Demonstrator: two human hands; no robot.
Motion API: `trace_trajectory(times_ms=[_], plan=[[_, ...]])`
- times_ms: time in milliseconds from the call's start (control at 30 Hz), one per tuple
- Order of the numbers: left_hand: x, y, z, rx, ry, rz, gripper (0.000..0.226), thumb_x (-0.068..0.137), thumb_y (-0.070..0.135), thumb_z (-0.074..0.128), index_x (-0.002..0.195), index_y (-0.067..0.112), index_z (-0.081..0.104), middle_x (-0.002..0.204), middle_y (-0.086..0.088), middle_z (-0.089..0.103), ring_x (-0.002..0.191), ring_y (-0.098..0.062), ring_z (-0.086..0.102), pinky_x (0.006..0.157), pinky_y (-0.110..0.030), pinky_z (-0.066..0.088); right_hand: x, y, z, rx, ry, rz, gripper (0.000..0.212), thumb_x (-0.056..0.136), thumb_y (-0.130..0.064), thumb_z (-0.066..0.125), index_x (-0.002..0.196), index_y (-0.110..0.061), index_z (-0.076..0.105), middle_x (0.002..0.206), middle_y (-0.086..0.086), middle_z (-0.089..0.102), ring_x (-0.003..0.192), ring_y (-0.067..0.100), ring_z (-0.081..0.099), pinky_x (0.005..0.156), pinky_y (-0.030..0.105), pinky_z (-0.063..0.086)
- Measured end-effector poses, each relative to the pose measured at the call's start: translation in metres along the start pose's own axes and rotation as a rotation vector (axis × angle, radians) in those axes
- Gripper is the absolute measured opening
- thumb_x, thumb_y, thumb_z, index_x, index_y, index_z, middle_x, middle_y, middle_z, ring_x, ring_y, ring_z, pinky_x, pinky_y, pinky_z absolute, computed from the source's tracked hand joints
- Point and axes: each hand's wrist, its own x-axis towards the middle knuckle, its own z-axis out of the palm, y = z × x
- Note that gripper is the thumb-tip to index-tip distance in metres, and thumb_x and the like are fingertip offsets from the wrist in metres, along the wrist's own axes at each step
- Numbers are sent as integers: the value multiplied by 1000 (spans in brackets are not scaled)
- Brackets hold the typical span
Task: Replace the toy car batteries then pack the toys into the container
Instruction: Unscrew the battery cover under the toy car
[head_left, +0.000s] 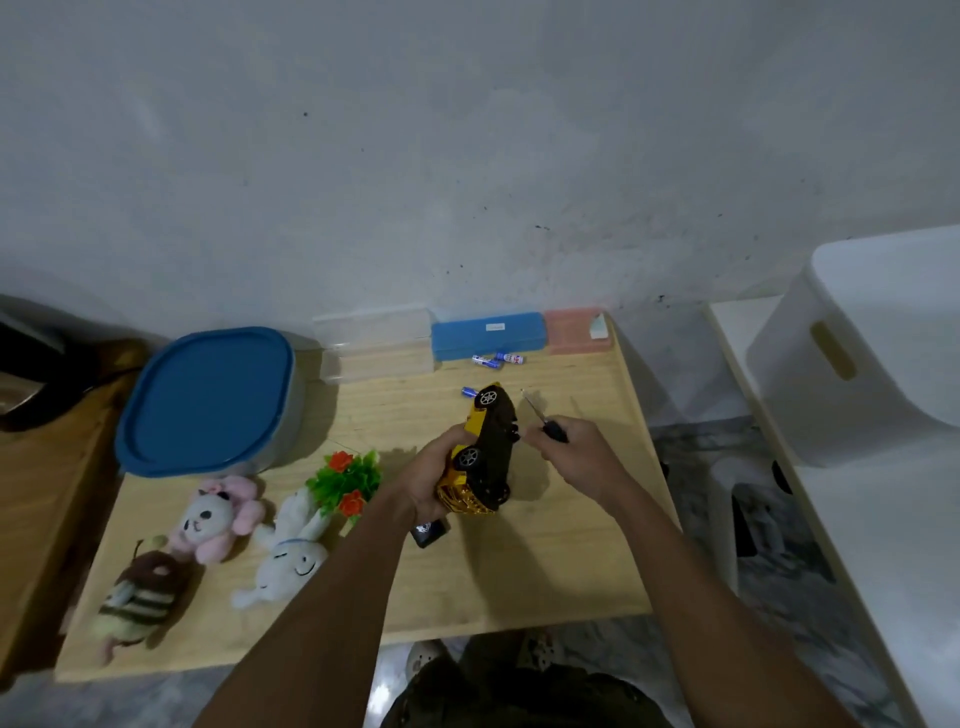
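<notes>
A: Where is the car?

B: The car is up off the table, tipped on its side, with the dark underside turned to the right and two wheels showing. The left hand grips it from the left, fingers curled round the yellow body.

A: And the other hand?

B: The right hand is just beside the car, pinching the black handle of a screwdriver. Its thin shaft points up and away, near the car's underside. I cannot tell whether the tip touches anything.

A: Batteries?

B: One battery lies on the table right behind the car's far end. A few more batteries lie farther back, against a blue case.

A: What flanks that case?

B: A clear case on its left and a pink case on its right, all along the wall.

A: The container?

B: The container sits at the table's far left with its blue lid on. In front of it lie three plush toys: a panda, a bee and a rabbit. A plant with red flowers stands between the rabbit and the left hand.

A: Anything else?

B: A small black item lies under the left wrist, and a white bin stands off to the right.
</notes>
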Motion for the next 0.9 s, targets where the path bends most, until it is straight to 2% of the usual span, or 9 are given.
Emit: trace_trajectory(times_ms=[67,133,200,267,400,533,600,733,900], plan=[[-2,-3,2,-37,-34,30,54,82,40,60,121,3,65,104,-26,69,87,-34,70,90,-46,52,-2,-4,8,22,-33,-34,28,88,-31,69,83,-4,66,66,0,50,58,6,45,55,17,35],[-3,-5,4,-81,-64,78,53,86,42,63,124,6,65,111,-27,68,93,-36,69,95,-51,50,-2,-7,15,73,-37,-55,20,87,-30,72,87,-10,68,73,-3,61,66,3,55,63,15,43],[-5,-5,7,-113,-64,108,53,87,40,64,128,6,62,113,-25,67,95,-35,69,92,-50,53,-1,-9,18,116,-24,-74,18,86,-29,73,88,-12,66,72,-8,59,66,0,55,64,16,44],[-7,-4,8,-107,-38,122,46,87,37,60,122,7,64,108,-21,71,91,-32,70,84,-45,57,0,-10,21,139,-13,-86,19,85,-28,74,95,-14,65,74,-11,57,68,-2,55,67,17,46],[-6,-2,10,-42,65,122,40,95,34,49,119,5,63,96,-18,74,80,-28,72,70,-36,60,1,-12,23,111,-14,-110,29,85,-32,73,111,-26,62,100,-10,62,98,7,59,82,20,47],[-4,1,15,94,138,165,44,95,33,44,121,2,63,101,-21,71,87,-32,68,80,-40,55,4,-11,22,51,-64,-132,38,81,-46,73,117,-40,62,117,-12,64,111,6,59,96,34,51],[-3,2,15,142,158,209,40,96,32,43,116,5,66,105,-20,72,94,-32,69,86,-42,54,6,-12,19,-38,-66,-151,39,79,-52,68,117,-45,61,120,-15,64,113,4,59,98,39,51],[0,4,14,188,135,232,41,94,31,47,117,4,67,110,-24,68,102,-30,65,96,-47,51,8,-22,11,-246,-88,-202,36,91,-41,60,127,-45,57,127,-11,60,116,11,57,95,42,51],[-1,9,14,228,170,246,37,97,26,46,115,1,66,97,-14,69,93,-26,66,80,-39,53,10,-36,7,-380,-135,-235,31,93,-37,57,123,-45,59,125,-8,61,113,13,57,92,41,52]])
